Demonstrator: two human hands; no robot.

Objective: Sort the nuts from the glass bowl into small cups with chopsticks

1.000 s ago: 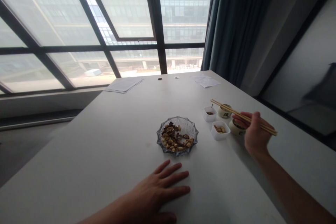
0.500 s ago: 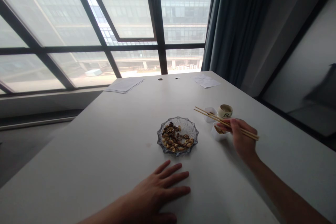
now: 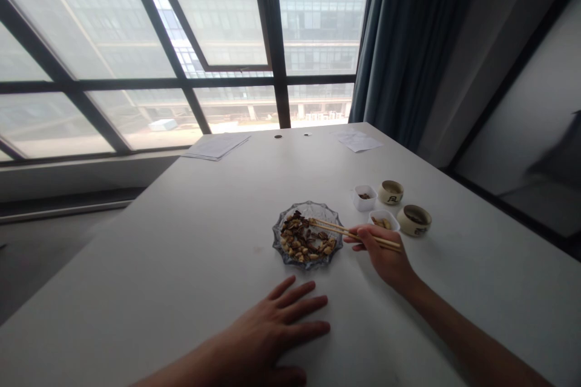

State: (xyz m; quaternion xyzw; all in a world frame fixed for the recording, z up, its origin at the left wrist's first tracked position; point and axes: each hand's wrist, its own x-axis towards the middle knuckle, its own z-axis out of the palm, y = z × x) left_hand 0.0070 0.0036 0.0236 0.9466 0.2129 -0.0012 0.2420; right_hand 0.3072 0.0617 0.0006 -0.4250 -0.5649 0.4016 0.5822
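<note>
A scalloped glass dish (image 3: 333, 216) holding several mixed nuts and seeds sits mid-table. My right hand (image 3: 381, 252) is closed round a pair of wooden chopsticks (image 3: 349, 232), whose tips reach into the dish over the seeds. My left hand (image 3: 276, 323) lies flat on the table in front of the dish, fingers stretched out, holding nothing. Right of the dish stand two small white square cups (image 3: 364, 198), one partly behind my right hand, and two round ceramic cups (image 3: 413, 219).
The white table (image 3: 190, 242) runs back to a large window. A stack of papers (image 3: 216, 146) lies at its far left and a single sheet (image 3: 358, 141) at its far right. A dark curtain (image 3: 403, 36) hangs at the right.
My right hand has carried the chopsticks leftward and down from above the small cups to the glass dish. My left hand has stayed flat in place.
</note>
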